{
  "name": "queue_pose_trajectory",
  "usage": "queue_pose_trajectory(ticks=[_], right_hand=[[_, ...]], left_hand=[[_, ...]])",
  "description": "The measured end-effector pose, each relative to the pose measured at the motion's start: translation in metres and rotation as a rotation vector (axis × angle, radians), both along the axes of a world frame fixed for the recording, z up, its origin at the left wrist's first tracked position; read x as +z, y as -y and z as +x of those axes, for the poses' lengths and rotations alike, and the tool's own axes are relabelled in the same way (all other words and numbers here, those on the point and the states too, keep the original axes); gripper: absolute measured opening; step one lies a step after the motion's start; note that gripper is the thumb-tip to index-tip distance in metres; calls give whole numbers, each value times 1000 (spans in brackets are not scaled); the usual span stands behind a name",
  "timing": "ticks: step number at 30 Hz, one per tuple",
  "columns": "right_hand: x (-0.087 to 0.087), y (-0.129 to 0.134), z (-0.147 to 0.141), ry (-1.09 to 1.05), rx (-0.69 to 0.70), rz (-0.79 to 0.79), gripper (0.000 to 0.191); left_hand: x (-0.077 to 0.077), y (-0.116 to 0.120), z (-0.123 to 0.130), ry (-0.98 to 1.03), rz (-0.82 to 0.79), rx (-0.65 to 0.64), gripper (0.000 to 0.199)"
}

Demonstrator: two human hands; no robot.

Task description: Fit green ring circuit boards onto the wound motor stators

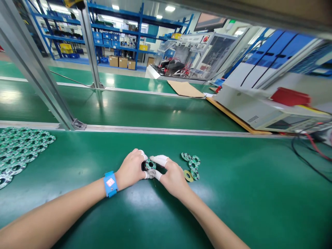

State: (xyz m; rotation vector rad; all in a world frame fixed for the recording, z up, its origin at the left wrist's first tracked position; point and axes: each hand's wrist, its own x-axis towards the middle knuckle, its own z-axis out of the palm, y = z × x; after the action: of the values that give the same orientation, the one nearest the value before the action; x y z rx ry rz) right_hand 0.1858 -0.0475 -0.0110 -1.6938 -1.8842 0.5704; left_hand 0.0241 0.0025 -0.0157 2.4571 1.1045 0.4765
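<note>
Between my two hands is a small ring-shaped green circuit board [150,165], set against a dark round part [143,166]. My left hand [132,166] is closed around the dark part from the left, a blue strap on its wrist. From the right, my right hand [172,174] grips the board's edge with thumb and finger. White finger covers sit on the fingertips of both hands. Just right of my right hand lie several loose ring boards [194,164] and a yellow-green flat ring [188,176]. Exactly how the board and dark part meet is hidden by the fingers.
Many ring boards [19,152] lie in rows at the left of the green table [103,214]. A metal rail [155,130] crosses behind my hands, with an upright post [38,65] at left. Grey equipment [249,107] and dark cables [306,157] stand at right.
</note>
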Motion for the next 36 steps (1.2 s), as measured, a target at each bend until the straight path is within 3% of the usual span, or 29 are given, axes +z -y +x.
queue_pose_trajectory(ticks=[16, 19, 24, 28, 30, 36], right_hand=[[-7, -2, -1, -75, 41, 58, 37], [-4, -5, -2, -99, 117, 60, 39], [6, -7, -3, -23, 106, -1, 36], [4, -7, -2, -54, 126, -6, 35], [1, -8, -1, -105, 146, 1, 36], [-7, -12, 13, -290, 261, -92, 42]], left_hand=[[0, 0, 0, -4, 31, 18, 26], [-1, 1, 1, -32, 42, 27, 24], [7, 1, 0, -91, 35, 34, 28], [27, 6, -10, -94, 29, -24, 39], [34, 12, -14, -50, 64, -73, 30], [20, 18, -7, -227, 310, -258, 19]])
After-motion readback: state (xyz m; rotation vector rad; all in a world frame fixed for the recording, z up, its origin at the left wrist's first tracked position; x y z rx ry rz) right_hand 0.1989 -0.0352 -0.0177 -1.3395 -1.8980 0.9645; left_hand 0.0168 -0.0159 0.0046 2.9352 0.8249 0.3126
